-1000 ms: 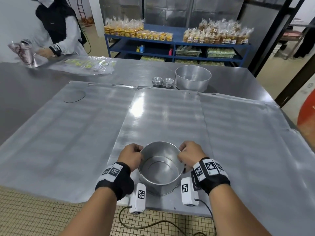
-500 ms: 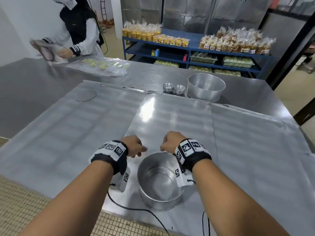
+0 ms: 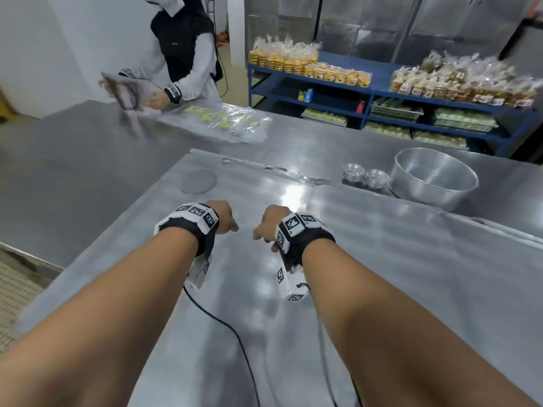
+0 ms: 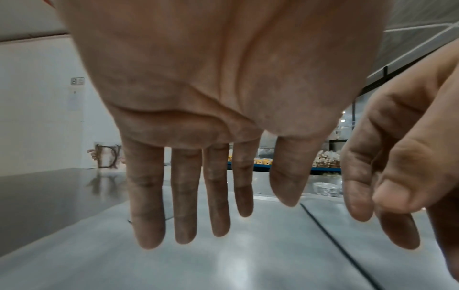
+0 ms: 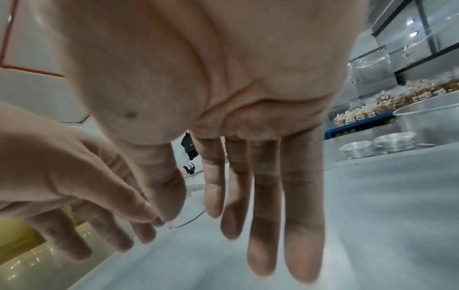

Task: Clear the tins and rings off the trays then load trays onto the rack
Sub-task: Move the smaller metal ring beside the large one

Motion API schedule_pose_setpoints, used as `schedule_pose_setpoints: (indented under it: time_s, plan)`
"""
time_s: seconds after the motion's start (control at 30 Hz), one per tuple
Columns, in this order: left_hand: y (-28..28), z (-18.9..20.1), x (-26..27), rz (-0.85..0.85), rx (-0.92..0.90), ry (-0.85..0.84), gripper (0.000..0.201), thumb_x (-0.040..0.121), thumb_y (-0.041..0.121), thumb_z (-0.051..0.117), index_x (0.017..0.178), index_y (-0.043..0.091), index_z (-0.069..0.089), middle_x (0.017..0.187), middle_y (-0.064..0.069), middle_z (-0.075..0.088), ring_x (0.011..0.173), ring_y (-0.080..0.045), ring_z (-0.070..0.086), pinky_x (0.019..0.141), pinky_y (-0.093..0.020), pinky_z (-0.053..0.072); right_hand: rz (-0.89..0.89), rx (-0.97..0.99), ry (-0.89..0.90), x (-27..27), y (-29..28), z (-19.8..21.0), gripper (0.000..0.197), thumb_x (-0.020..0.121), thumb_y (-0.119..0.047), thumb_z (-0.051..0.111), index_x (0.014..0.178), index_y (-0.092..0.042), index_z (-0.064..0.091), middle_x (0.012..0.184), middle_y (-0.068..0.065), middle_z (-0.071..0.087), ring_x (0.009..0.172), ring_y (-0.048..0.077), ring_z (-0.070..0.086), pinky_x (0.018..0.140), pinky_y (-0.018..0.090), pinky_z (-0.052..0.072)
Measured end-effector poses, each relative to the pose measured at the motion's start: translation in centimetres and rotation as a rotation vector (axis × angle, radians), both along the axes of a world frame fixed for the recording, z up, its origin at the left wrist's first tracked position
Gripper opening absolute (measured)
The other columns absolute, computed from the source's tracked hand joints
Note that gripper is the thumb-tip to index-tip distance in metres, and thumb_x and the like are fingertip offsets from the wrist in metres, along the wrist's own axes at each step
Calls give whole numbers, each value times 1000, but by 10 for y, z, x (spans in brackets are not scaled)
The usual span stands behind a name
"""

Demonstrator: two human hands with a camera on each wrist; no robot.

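Note:
Both my hands hang open and hold nothing over the middle tray (image 3: pixel 346 259). My left hand (image 3: pixel 225 221) and right hand (image 3: pixel 265 227) are close together, fingers pointing down. The left wrist view shows the left hand's straight fingers (image 4: pixel 185 196) above the tray. Straight fingers (image 5: pixel 263 196) also show in the right wrist view. A large round tin (image 3: pixel 435 183) stands on the table past the trays at the far right. Two stacks of small tins (image 3: pixel 364 176) are beside it. A flat round disc (image 3: pixel 198 181) lies on the left tray (image 3: pixel 123 230). The tin I held earlier is out of view.
Another person (image 3: pixel 183 51) handles a bag at the table's far left, beside a pile of plastic bags (image 3: pixel 223 121). Blue shelves (image 3: pixel 382 95) with packed baked goods stand behind the table. A black cable (image 3: pixel 223 324) trails across the tray under my left arm.
My hands let go of the round tin near the front edge and moved forward over the middle tray. The view lifted, and that tin is no longer seen.

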State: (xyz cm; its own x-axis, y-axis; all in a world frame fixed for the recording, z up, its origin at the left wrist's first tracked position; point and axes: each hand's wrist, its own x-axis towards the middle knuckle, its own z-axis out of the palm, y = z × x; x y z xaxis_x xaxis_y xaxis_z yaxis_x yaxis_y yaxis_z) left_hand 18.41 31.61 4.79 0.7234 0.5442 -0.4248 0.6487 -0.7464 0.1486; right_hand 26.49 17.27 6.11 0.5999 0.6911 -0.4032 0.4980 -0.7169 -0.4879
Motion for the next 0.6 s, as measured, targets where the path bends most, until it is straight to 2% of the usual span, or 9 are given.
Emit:
schedule_pose_setpoints:
  time_s: [0.1,0.17,0.27,0.37,0.43,0.5,0.53,0.57,0.6]
  plan:
    - [76,-9,9,22,47,6,38,87,42,67,109,13,74,111,-8,72,103,-30,65,87,-34,53,-22,10,-41,16,74,-14,21,78,-24,74,76,-9,59,88,13,67,75,31,69,71,37,60]
    - [121,-18,16,39,77,3,36,89,38,66,111,10,71,116,-10,70,107,-32,64,84,-32,50,-34,-14,-81,30,118,-27,20,78,-23,71,69,-11,58,80,9,66,64,25,64,61,28,55]
    - [180,-39,31,76,77,7,41,93,32,65,125,6,62,128,-14,63,118,-34,59,91,-34,48,-50,-39,-98,51,175,-52,20,79,-22,67,67,-12,54,75,4,60,60,20,58,59,26,51]
    - [224,-63,47,107,49,-13,47,94,30,65,133,4,56,134,-16,59,124,-34,56,97,-36,46,-31,-73,-90,71,223,-78,12,83,-20,67,87,-10,62,89,4,61,71,22,61,65,27,54]
    - [248,-79,58,136,23,-24,52,92,31,67,135,4,53,134,-16,59,123,-34,56,97,-37,46,-24,-86,-88,82,251,-94,19,84,-18,67,100,-9,63,98,4,60,81,23,64,62,23,49]
    - [270,-94,70,160,-26,-33,63,85,39,73,134,5,53,129,-17,60,118,-36,58,96,-39,49,-10,-116,-87,93,278,-110,24,82,-20,68,103,-9,63,103,4,61,95,24,65,64,24,47]
    - [281,-102,77,157,-43,-38,72,76,48,77,131,6,55,124,-16,62,114,-36,60,95,-40,51,-3,-131,-90,98,291,-118,20,81,-23,69,94,-9,62,100,4,60,97,25,63,67,26,48]
    - [294,-114,85,136,-43,-41,85,62,61,77,126,9,59,117,-15,66,107,-35,63,93,-41,53,-8,-144,-96,102,304,-124,22,78,-28,72,84,-12,58,96,5,59,97,26,61,70,28,49]
    - [308,-127,93,116,-30,-41,96,45,73,73,119,12,63,110,-12,68,101,-34,65,90,-42,55,-12,-157,-110,107,315,-130,29,76,-34,74,83,-14,55,97,6,57,99,27,59,75,31,51]
